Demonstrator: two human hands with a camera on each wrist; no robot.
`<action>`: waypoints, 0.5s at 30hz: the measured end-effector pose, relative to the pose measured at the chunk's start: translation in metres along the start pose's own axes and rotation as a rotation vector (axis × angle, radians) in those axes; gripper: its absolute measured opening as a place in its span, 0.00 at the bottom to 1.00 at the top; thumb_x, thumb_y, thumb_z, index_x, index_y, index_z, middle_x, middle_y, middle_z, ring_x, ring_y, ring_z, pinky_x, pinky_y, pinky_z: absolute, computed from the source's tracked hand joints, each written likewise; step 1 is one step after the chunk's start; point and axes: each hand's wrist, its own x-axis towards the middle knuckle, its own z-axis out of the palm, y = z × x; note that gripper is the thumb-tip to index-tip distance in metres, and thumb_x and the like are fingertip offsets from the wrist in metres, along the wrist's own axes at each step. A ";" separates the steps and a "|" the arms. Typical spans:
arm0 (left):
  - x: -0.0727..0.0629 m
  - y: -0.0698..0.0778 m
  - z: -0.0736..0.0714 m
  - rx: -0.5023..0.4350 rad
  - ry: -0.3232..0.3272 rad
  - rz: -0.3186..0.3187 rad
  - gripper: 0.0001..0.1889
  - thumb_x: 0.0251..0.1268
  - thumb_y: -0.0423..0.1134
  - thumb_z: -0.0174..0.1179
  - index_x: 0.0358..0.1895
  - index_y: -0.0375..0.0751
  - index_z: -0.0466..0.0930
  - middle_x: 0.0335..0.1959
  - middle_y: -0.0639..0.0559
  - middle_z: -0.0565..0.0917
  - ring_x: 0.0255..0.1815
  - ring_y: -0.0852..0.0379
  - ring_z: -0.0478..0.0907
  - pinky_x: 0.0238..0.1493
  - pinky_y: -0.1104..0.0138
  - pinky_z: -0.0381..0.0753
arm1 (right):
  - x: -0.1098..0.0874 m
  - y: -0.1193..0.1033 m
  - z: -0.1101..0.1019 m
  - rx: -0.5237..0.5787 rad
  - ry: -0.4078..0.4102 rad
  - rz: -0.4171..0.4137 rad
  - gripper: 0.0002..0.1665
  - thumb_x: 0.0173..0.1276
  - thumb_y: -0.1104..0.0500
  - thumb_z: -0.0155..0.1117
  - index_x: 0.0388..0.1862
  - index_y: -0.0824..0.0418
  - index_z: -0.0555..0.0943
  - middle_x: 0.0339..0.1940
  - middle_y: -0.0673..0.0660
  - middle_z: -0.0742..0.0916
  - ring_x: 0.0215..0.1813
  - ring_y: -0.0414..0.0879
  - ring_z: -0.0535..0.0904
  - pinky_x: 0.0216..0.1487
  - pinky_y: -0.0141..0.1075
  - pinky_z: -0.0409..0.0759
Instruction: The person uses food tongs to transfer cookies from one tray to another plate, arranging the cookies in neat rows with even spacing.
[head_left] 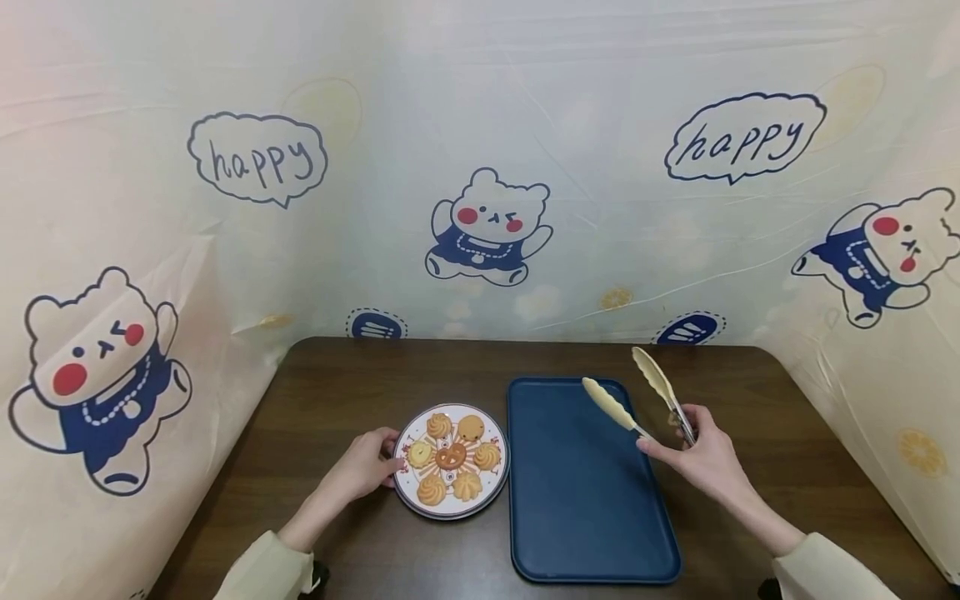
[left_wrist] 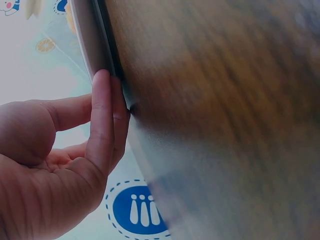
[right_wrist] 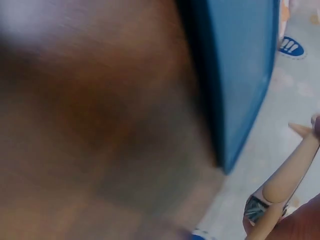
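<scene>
My left hand holds the left rim of a round white plate, its thumb over the edge. The left wrist view has the fingers along the plate's side, near the tabletop. Several golden cookies sit on the plate in a ring around a pretzel-shaped one. A second rim shows under the plate. My right hand grips metal tongs with cream scalloped tips, spread apart above a dark blue tray's right side. Nothing lies between the tips. Only part of the right hand shows in the right wrist view.
The blue rectangular tray lies right beside the plate, nothing on it. Both are on a dark brown wooden table. A pale curtain printed with bears and "happy" bubbles hangs behind and at both sides.
</scene>
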 end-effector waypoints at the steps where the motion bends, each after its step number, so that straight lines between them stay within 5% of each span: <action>1: 0.000 0.000 0.000 0.003 -0.001 0.000 0.23 0.64 0.27 0.65 0.61 0.24 0.72 0.39 0.43 0.77 0.25 0.57 0.78 0.26 0.64 0.84 | -0.001 0.004 0.000 0.009 -0.003 0.031 0.55 0.56 0.34 0.75 0.66 0.68 0.62 0.43 0.63 0.77 0.40 0.52 0.73 0.32 0.37 0.72; 9: 0.000 0.000 0.000 0.009 -0.002 -0.007 0.23 0.64 0.27 0.65 0.61 0.24 0.72 0.39 0.43 0.77 0.25 0.57 0.77 0.25 0.64 0.83 | -0.007 0.032 0.005 0.032 0.071 0.198 0.61 0.54 0.30 0.73 0.69 0.68 0.58 0.49 0.64 0.76 0.50 0.57 0.74 0.41 0.41 0.71; 15: 0.000 0.001 0.000 0.010 -0.003 0.000 0.23 0.64 0.28 0.65 0.61 0.24 0.72 0.40 0.43 0.77 0.25 0.57 0.77 0.25 0.65 0.83 | -0.010 0.048 0.010 0.005 0.100 0.228 0.64 0.52 0.29 0.73 0.70 0.70 0.57 0.46 0.65 0.77 0.48 0.59 0.75 0.40 0.43 0.72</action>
